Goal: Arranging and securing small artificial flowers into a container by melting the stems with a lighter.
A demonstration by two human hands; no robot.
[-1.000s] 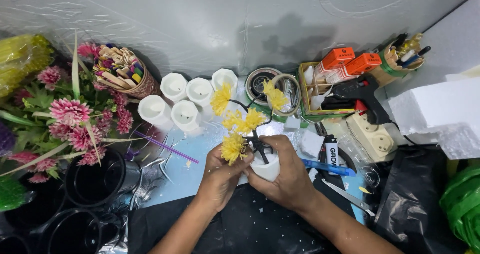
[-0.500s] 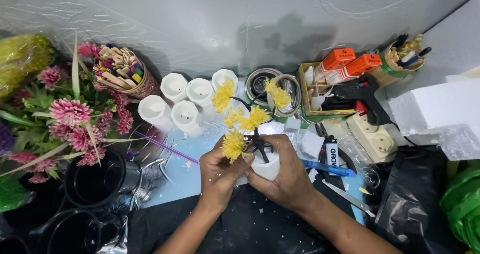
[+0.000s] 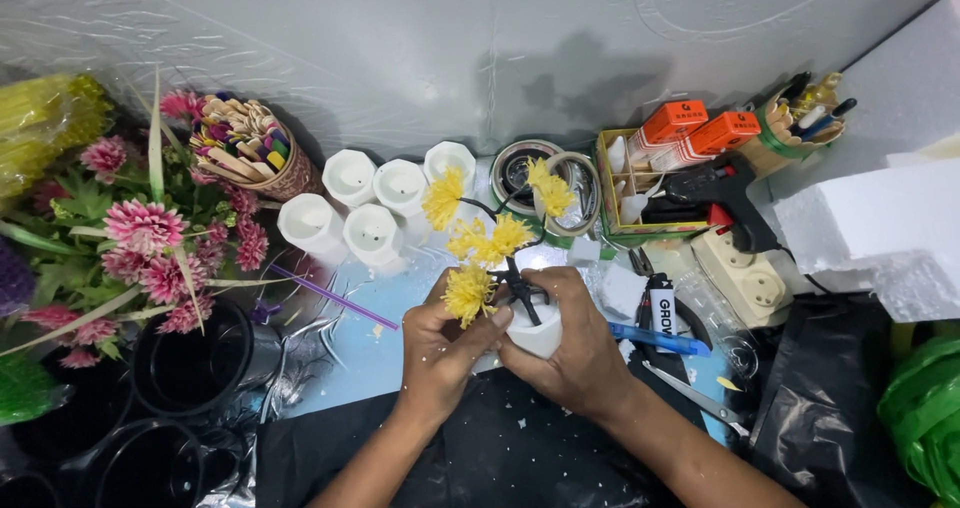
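My right hand (image 3: 575, 353) grips a small white pot (image 3: 535, 336) at the middle of the table. A dark branching stem (image 3: 520, 293) rises from the pot and carries several yellow pom-pom flowers (image 3: 490, 233). My left hand (image 3: 440, 353) is closed around the lowest yellow flower (image 3: 468, 293) and presses against the pot's left side. Both forearms rest over a black sheet (image 3: 500, 448).
Several empty white pots (image 3: 365, 203) stand behind. Pink artificial flowers (image 3: 140, 243) and black pots (image 3: 190, 368) fill the left. A glue gun (image 3: 715, 193), tape rolls (image 3: 520, 173), a socket block (image 3: 745, 278), scissors (image 3: 690, 393) and white foam blocks (image 3: 860, 228) lie right.
My left hand's fingers have shifted a little around the lowest yellow flower. The pot and my right hand stay in place.
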